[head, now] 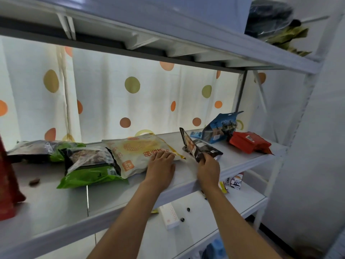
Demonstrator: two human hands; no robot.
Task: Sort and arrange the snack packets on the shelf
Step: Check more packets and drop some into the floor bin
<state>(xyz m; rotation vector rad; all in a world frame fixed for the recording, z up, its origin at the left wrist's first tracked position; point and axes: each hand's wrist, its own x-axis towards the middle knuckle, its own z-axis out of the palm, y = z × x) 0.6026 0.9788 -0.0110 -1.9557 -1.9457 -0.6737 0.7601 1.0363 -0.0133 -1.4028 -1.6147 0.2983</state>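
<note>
On the white shelf (186,176) lies a large yellow packet (138,152). My left hand (161,166) rests flat on its near right corner, fingers straight. My right hand (208,170) pinches the lower edge of a dark snack packet (191,144), which stands tilted up on edge. A second dark packet (210,149) lies behind it. Left of the yellow packet lie a green and black packet (91,165) and a grey-green one (41,149). At the right end stand a blue pouch (221,128) and a red packet (249,142).
A red bag (7,184) stands at the far left shelf edge, a small brown scrap (34,181) near it. The shelf above (205,43) hangs low overhead. The lower shelf holds a white box (169,214) and a small carton (235,181). A dotted curtain (130,86) backs the shelf.
</note>
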